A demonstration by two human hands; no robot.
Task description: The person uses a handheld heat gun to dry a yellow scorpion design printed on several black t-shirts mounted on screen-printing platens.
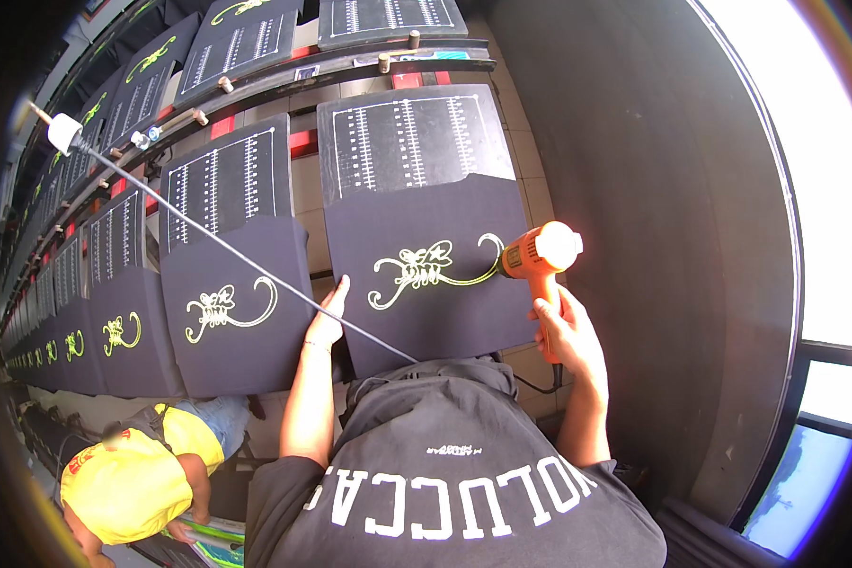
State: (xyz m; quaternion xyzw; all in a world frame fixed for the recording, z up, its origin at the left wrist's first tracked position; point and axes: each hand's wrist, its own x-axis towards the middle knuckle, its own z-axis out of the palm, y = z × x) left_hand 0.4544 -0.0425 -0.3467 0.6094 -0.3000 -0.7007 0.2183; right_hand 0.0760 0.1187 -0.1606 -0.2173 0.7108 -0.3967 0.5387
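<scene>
My right hand is wrapped round the handle of an orange heat gun. The gun's nozzle points left, close to the right end of a neon-yellow printed design. That print lies on a dark fabric piece spread over a printing board with white ruler marks. At the board's left edge rests my left hand, its fingers stretched out along the fabric's side. A black cord hangs from the bottom of the gun's handle.
To the left, several more boards carry dark fabric with the same print. A grey cord or rod with a white end crosses diagonally past my left hand. Metal rails run behind the boards. A person in yellow is at the lower left; a dark wall stands at right.
</scene>
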